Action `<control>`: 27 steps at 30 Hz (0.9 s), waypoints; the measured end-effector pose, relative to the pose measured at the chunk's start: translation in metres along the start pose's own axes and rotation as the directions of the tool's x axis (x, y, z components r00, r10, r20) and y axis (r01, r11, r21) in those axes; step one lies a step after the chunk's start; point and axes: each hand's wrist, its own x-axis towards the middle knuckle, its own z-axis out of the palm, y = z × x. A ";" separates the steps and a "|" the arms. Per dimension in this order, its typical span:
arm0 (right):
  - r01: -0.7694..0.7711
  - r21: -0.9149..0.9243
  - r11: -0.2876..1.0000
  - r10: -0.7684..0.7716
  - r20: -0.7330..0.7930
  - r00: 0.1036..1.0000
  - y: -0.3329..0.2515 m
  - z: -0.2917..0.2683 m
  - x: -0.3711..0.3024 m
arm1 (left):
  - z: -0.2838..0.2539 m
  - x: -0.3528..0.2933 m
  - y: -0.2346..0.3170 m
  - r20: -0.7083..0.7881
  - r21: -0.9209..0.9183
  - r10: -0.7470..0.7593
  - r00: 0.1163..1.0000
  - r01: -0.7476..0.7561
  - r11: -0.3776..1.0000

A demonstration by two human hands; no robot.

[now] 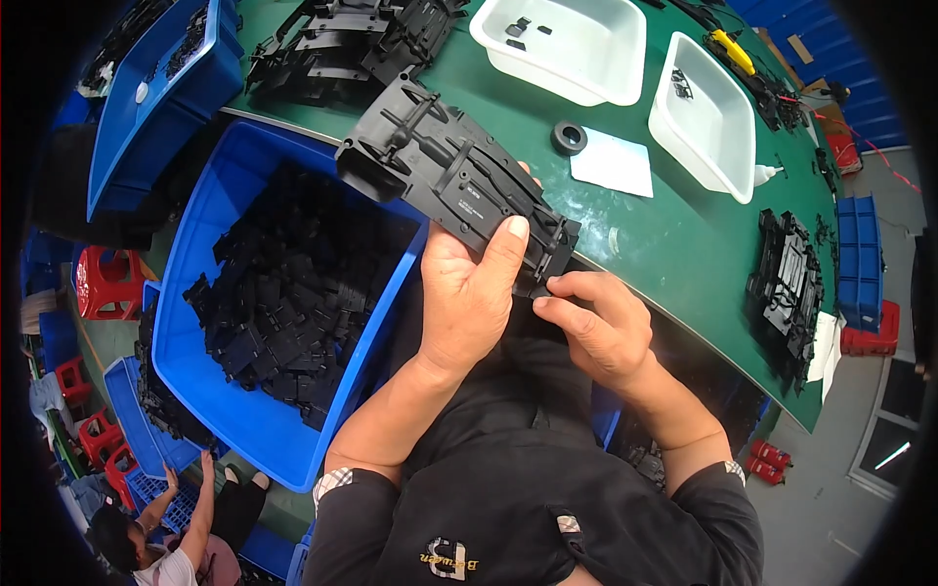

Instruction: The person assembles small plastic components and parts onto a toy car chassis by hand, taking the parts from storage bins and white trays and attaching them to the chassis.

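Note:
My left hand (467,298) grips a long black plastic toy-car chassis (459,176), its thumb lying across the flat face. The chassis is tilted, with its wide end up to the left and its narrow end down near my right hand (604,327). At that narrow end my right thumb and forefinger close in a pinch by the corner. Whether a small part sits between these fingertips is too small to make out. Below and left of the chassis stands a deep blue bin (249,444) piled with black plastic parts (283,313).
On the green table (684,254) are two white trays (586,78) holding a few small black parts, a black ring (569,138), a paper sheet (613,163) and stacked chassis (332,49). Another black assembly (787,283) lies at right. A co-worker (156,537) reaches toward a blue tray at lower left.

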 end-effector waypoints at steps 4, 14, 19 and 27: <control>-0.017 0.013 1.000 0.017 0.006 1.000 0.000 0.000 0.001 | -0.001 0.000 0.000 0.008 -0.008 -0.021 1.000 0.021 1.000; -0.015 0.037 0.999 0.015 0.011 1.000 -0.001 0.000 0.000 | -0.005 0.001 0.000 -0.007 -0.021 -0.038 0.999 0.037 0.999; -0.035 0.019 0.999 0.035 0.025 0.999 -0.003 0.000 0.001 | -0.004 -0.001 -0.001 -0.008 -0.014 -0.022 1.000 0.021 1.000; -0.136 0.031 0.990 0.135 0.034 0.990 -0.003 0.006 0.002 | -0.006 0.000 -0.003 -0.028 -0.015 -0.052 0.998 0.052 0.999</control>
